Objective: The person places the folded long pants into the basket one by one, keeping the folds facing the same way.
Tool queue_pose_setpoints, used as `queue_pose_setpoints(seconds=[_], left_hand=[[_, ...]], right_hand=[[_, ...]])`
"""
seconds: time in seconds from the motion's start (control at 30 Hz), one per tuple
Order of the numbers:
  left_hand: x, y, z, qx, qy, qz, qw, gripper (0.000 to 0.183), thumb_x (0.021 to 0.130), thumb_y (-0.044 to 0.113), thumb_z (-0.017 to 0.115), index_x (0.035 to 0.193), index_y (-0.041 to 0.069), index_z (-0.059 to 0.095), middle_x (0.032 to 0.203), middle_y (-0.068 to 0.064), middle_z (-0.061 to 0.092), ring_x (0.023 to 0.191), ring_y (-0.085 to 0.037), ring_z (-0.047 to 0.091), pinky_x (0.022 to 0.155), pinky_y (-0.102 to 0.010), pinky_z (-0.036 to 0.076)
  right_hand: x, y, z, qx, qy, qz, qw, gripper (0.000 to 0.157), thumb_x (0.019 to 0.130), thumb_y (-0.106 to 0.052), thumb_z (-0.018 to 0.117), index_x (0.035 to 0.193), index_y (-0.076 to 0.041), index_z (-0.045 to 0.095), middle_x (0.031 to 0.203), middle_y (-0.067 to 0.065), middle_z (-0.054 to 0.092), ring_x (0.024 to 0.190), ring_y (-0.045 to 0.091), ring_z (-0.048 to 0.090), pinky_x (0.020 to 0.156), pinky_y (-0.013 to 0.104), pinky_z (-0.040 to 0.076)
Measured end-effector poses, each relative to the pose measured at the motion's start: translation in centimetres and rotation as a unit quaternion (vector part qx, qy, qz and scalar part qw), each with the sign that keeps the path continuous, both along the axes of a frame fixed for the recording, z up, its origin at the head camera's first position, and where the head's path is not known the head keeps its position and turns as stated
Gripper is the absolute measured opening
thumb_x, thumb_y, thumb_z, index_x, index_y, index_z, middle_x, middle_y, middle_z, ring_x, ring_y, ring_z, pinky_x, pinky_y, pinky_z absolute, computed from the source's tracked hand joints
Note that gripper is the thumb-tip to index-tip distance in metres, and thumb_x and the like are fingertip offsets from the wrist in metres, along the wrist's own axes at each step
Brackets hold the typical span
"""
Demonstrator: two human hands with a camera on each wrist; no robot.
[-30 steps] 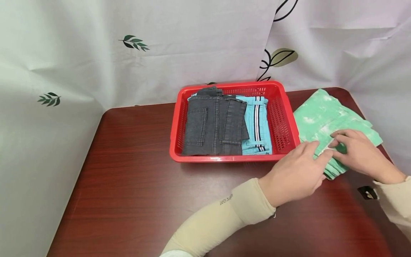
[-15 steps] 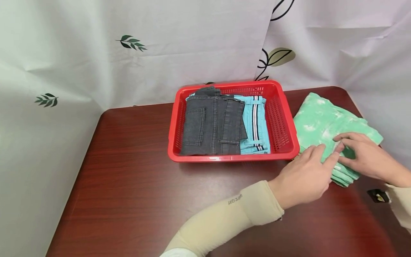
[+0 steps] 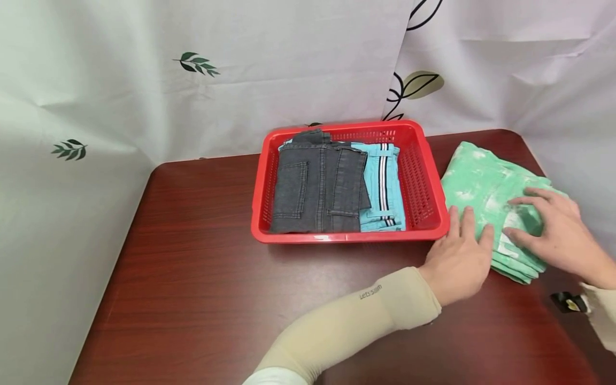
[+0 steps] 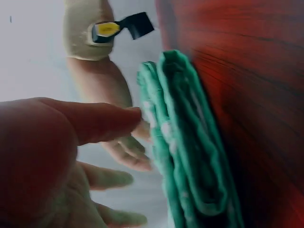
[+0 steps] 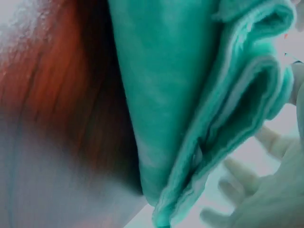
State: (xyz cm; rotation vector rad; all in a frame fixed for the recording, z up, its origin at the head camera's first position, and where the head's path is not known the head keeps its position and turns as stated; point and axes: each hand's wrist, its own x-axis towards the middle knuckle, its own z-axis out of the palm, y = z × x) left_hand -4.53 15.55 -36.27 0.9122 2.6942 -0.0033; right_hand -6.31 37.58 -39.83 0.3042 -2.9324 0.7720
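A green garment with white mottled patches (image 3: 476, 176) lies folded in several layers on the table to the right of the red basket. My left hand (image 3: 457, 262) has its fingers spread and fairly straight, over the garment's near left corner by the basket rim. My right hand (image 3: 558, 230) is over the garment's right side, fingers bent a little and thumb apart from them, nothing between. A pale patch shows on the cloth between the hands. In the left wrist view the stacked folds (image 4: 190, 142) stand out at the edge, with the left thumb (image 4: 104, 121) beside them.
The red basket (image 3: 308, 238) holds folded dark grey jeans (image 3: 313, 187) and a light blue garment with a striped band (image 3: 385, 187). A brown wooden table (image 3: 192, 278) carries everything. White leaf-print sheeting (image 3: 289, 64) stands behind and at both sides.
My hands, earlier close together with fingertips meeting over the cloth, have moved apart. Left fingers have straightened and spread toward the basket; the right thumb and fingers have parted. The garment has shifted slightly nearer.
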Motion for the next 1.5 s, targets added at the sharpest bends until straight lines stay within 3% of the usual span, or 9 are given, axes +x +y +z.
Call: queue_pose_setpoints(seconds=[0.07, 0.13, 0.3, 0.5, 0.7, 0.93, 1.23, 1.37, 1.5], left_hand=[[-0.1, 0.4, -0.5, -0.023, 0.002, 0.032, 0.9992, 0.077, 0.098, 0.047, 0.055, 0.162, 0.033, 0.014, 0.168, -0.008, -0.002, 0.152, -0.025, 0.012, 0.095, -0.021, 0.047], [-0.1, 0.5, -1.0, -0.047, 0.018, 0.044, 0.9978, 0.072, 0.101, 0.046, 0.051, 0.162, 0.031, 0.015, 0.168, -0.012, 0.001, 0.149, -0.022, 0.019, 0.087, -0.019, 0.05], [0.1, 0.5, -1.6, -0.111, 0.066, 0.019, 0.9914, 0.068, 0.105, 0.049, 0.04, 0.163, 0.029, 0.011, 0.166, -0.013, 0.011, 0.15, -0.025, 0.019, 0.103, -0.026, 0.042], [0.2, 0.6, -1.7, -0.164, 0.091, -0.016, 0.9821, 0.088, 0.092, 0.077, 0.034, 0.162, 0.032, 0.006, 0.166, -0.007, 0.016, 0.149, -0.023, 0.024, 0.105, -0.025, 0.04], [1.2, 0.7, -2.0, -0.188, 0.125, -0.036, 0.9735, 0.085, 0.093, 0.077, 0.025, 0.163, 0.032, 0.005, 0.165, -0.008, 0.021, 0.148, -0.026, 0.029, 0.112, -0.033, 0.035], [2.6, 0.8, -2.1, -0.162, 0.136, -0.023, 0.9771, 0.08, 0.09, 0.081, 0.026, 0.16, 0.044, 0.014, 0.162, -0.004, 0.027, 0.144, -0.029, 0.031, 0.109, -0.035, 0.035], [4.6, 0.7, -1.8, -0.141, 0.16, -0.081, 0.9736, 0.072, 0.091, 0.082, 0.018, 0.155, 0.05, 0.024, 0.152, -0.002, 0.04, 0.131, -0.02, 0.042, 0.103, -0.029, 0.038], [4.8, 0.4, -1.5, -0.097, 0.144, -0.11, 0.9788, 0.071, 0.093, 0.08, 0.019, 0.155, 0.048, 0.029, 0.142, 0.002, 0.047, 0.125, -0.015, 0.044, 0.1, -0.025, 0.039], [3.8, -0.2, -1.2, -0.03, 0.115, -0.089, 0.989, 0.074, 0.094, 0.078, 0.028, 0.152, 0.034, 0.04, 0.127, 0.01, 0.054, 0.114, -0.008, 0.048, 0.093, -0.022, 0.042]], right_hand=[[0.1, 0.0, 0.1, 0.013, -0.016, -0.031, 0.999, 0.062, 0.09, -0.014, 0.072, 0.139, 0.009, 0.043, 0.148, 0.045, 0.022, 0.144, 0.058, 0.007, 0.114, 0.068, -0.004], [0.3, -0.1, 0.3, 0.027, -0.048, -0.063, 0.997, 0.077, 0.094, -0.022, 0.068, 0.149, 0.011, 0.027, 0.15, 0.048, 0.011, 0.144, 0.06, 0.002, 0.112, 0.069, -0.006], [0.4, 0.1, 0.4, 0.055, -0.127, -0.103, 0.985, 0.095, 0.099, -0.032, 0.062, 0.152, 0.016, 0.0, 0.15, 0.049, -0.008, 0.136, 0.069, 0.0, 0.101, 0.08, 0.007], [0.0, 0.3, 0.6, 0.072, -0.157, -0.108, 0.979, 0.093, 0.099, -0.028, 0.061, 0.15, 0.018, -0.001, 0.149, 0.05, -0.011, 0.134, 0.071, 0.003, 0.095, 0.081, 0.02], [0.0, 0.5, 0.7, 0.067, -0.161, -0.093, 0.98, 0.091, 0.098, -0.021, 0.063, 0.149, 0.02, 0.001, 0.149, 0.05, -0.012, 0.138, 0.067, -0.002, 0.098, 0.08, 0.018], [0.1, 1.4, 0.3, 0.053, -0.153, -0.067, 0.985, 0.089, 0.095, -0.016, 0.066, 0.148, 0.022, 0.004, 0.151, 0.047, -0.014, 0.143, 0.059, -0.012, 0.104, 0.079, 0.009], [0.0, 2.9, -0.3, 0.028, -0.141, -0.015, 0.989, 0.091, 0.085, 0.004, 0.07, 0.149, 0.02, 0.006, 0.155, 0.04, -0.019, 0.143, 0.057, -0.015, 0.105, 0.079, 0.005], [-0.2, 3.3, -0.5, 0.018, -0.138, 0.003, 0.99, 0.093, 0.079, 0.008, 0.072, 0.148, 0.02, 0.011, 0.158, 0.036, -0.017, 0.144, 0.057, -0.012, 0.105, 0.079, 0.005], [-0.3, 3.4, -0.3, 0.01, -0.145, 0.013, 0.989, 0.094, 0.078, 0.008, 0.073, 0.149, 0.018, 0.011, 0.159, 0.034, -0.018, 0.144, 0.057, -0.013, 0.103, 0.08, 0.007]])
